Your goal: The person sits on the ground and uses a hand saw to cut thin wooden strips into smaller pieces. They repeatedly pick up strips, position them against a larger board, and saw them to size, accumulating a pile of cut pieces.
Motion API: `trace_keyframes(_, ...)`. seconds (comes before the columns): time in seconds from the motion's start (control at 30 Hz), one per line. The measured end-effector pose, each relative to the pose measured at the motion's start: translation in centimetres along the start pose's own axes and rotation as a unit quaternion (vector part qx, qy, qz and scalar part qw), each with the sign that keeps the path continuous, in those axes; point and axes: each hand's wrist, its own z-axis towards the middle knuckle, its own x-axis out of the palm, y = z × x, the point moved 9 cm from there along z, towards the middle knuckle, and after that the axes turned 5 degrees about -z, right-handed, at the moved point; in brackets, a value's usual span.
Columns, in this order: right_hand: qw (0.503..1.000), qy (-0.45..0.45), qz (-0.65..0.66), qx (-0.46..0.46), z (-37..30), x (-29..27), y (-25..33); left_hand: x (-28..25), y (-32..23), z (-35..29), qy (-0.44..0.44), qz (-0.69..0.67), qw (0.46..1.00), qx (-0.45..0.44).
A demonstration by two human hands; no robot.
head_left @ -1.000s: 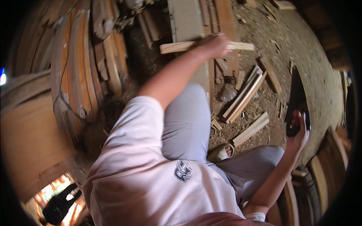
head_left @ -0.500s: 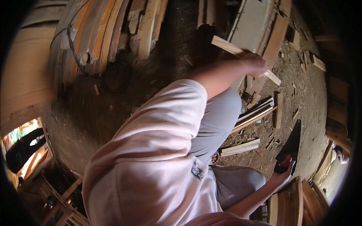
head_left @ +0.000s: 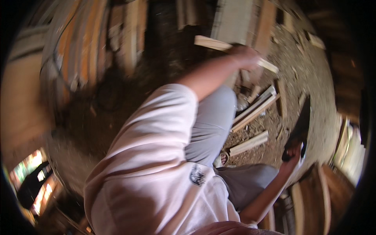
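My left hand [head_left: 246,58] is closed around the middle of a thin, pale wooden strip [head_left: 210,42], whose two ends stick out on either side of the fist. The strip is held above the ground, beyond my bent grey-trousered knee. Lower on the right, my right hand [head_left: 291,153] grips the dark handle of a handsaw [head_left: 300,122]. Its tapering blade points forward, away from me, and is apart from the strip. Motion blurs the left hand, so its fingers are hard to make out singly.
Long boards [head_left: 84,43] lie at the far left, a cable across them. A pale wide board [head_left: 232,21] runs away beyond my left hand. Narrow wooden offcuts [head_left: 249,143] and trim pieces [head_left: 256,109] lie on the dirt floor. Curved brown wood [head_left: 313,196] stands at the lower right.
The whole view has shifted, so most of the scene sits further left or higher. The saw has moved a little forward in my right hand. My left hand still holds the strip.
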Motion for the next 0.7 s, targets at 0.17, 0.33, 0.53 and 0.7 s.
trace_keyframes(0.17, 0.997, 0.003, 0.025, -0.074, -4.3, 8.2, 3.7, -2.2, -0.2, -1.4, -0.056, 0.094, 0.992, 0.07)
trace_keyframes(0.33, 0.995, -0.024, -0.01, -0.093, -3.7, 13.9, 0.9, -0.5, -2.4, -0.3, 0.028, 0.14, 0.989, 0.036)
trace_keyframes(0.53, 0.974, -0.037, -0.155, -0.161, -1.7, 16.7, 0.2, 0.2, -1.4, -0.5, 0.007, 0.182, 0.981, 0.064)
trace_keyframes(0.7, 0.972, -0.003, -0.202, -0.116, -0.4, 15.0, -2.9, 0.2, -2.4, -1.0, -0.038, 0.193, 0.973, 0.121)
